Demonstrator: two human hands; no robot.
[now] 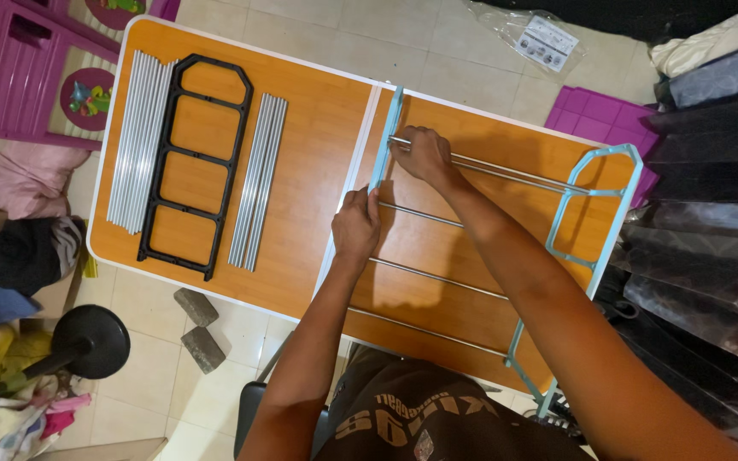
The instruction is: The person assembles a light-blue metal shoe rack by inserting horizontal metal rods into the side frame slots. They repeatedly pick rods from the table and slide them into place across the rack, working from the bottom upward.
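Head view: a person stands at the near edge of an orange table [318, 111] fitting metal rods into a light blue shelf frame. The left hand [356, 229] is closed round the blue side panel [386, 141], which stands on edge along the table's middle seam. The right hand [420, 152] pinches the end of the top rod [506, 173] where it meets that panel. Whether the rod end is already seated in its socket I cannot tell, since the fingers cover the joint.

By my reading the step in hand is pressing rod ends into the near panel. The next move calls for holding the panel steady and pushing each rod straight along its own line.

The rods run across the table's right half, from the held panel toward the second blue panel [595, 201] at the right edge. The held panel's long axis runs from the far edge toward the near edge. Three more rods [437, 277] lie parallel below.

On the left half lie a black panel [194, 162] and two bundles of spare rods [138, 141], well apart from the hands.
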